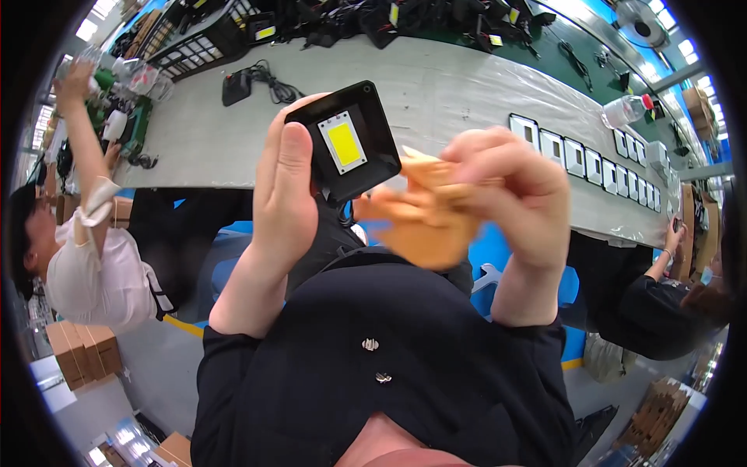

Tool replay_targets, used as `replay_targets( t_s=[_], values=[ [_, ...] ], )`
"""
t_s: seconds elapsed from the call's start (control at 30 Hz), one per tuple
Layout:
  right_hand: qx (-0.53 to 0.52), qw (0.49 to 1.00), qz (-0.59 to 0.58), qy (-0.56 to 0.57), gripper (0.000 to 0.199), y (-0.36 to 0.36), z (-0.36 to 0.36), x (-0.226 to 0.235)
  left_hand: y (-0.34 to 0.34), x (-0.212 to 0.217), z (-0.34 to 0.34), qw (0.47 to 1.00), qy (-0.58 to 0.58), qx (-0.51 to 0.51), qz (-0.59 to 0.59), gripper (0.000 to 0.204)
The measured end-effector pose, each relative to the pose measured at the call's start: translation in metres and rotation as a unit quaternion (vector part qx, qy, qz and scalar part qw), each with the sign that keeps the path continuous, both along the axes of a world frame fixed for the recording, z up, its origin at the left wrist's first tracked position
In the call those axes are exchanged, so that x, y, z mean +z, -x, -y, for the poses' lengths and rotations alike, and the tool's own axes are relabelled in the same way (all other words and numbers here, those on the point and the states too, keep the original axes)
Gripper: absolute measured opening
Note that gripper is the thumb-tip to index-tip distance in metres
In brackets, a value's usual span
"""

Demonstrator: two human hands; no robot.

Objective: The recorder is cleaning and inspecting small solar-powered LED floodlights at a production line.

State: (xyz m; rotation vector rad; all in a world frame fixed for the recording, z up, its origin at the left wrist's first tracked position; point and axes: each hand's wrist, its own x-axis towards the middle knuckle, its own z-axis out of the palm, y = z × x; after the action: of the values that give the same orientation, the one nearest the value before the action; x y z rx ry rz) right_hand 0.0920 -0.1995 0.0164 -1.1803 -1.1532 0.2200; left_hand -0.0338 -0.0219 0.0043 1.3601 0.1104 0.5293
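Note:
My left hand (282, 198) is wrapped round a black square floodlight housing (380, 117), its thumb along the near-left side. The hollow of the housing faces me, and in it sits a yellow LED panel (345, 145) with a pale border. A cable seems to hang beneath the housing. In my right hand (517, 187) a crumpled orange cloth (432, 233) is pinched between thumb and fingers, somewhat blurred. The cloth is close to the lower right edge of the housing; whether they touch I cannot tell.
A covered worktable (202, 140) spans the view. On it lie a black device with a coiled cord (268, 84), rows of white-faced rectangular frames (576, 159) and a bottle with a red cap (626, 111). A black crate (206, 47) stands far left. People work at both sides.

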Motion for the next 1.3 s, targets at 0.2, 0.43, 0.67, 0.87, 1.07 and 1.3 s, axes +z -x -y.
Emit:
replay_targets(
  t_s=[0.2,0.43,0.67,0.87,1.07,1.3],
  values=[
    [-0.064,0.905,-0.408,0.102,0.025,-0.006,0.020,-0.033,-0.043,0.007,0.041,0.998,-0.028,-0.051,-0.040,0.044],
    [0.032,0.909,-0.411,0.056,0.025,-0.010,0.057,-0.090,-0.085,-0.018,0.074,0.971,-0.034,-0.170,-0.163,0.040],
    [-0.147,0.838,-0.521,0.071,0.015,-0.006,0.139,-0.081,-0.183,-0.096,0.061,0.847,-0.501,-0.163,-0.065,0.080],
    [-0.071,0.889,-0.452,-0.002,0.022,0.005,0.120,-0.051,-0.233,-0.139,0.074,0.810,-0.573,-0.103,-0.074,0.089],
    [-0.085,0.904,-0.418,-0.020,0.024,0.014,0.089,-0.033,-0.225,-0.143,0.056,0.851,-0.510,-0.101,-0.072,0.080],
    [-0.016,0.916,-0.401,0.019,0.025,0.011,0.058,-0.044,-0.120,-0.123,-0.057,0.820,-0.552,-0.027,-0.146,0.080]
  ],
)
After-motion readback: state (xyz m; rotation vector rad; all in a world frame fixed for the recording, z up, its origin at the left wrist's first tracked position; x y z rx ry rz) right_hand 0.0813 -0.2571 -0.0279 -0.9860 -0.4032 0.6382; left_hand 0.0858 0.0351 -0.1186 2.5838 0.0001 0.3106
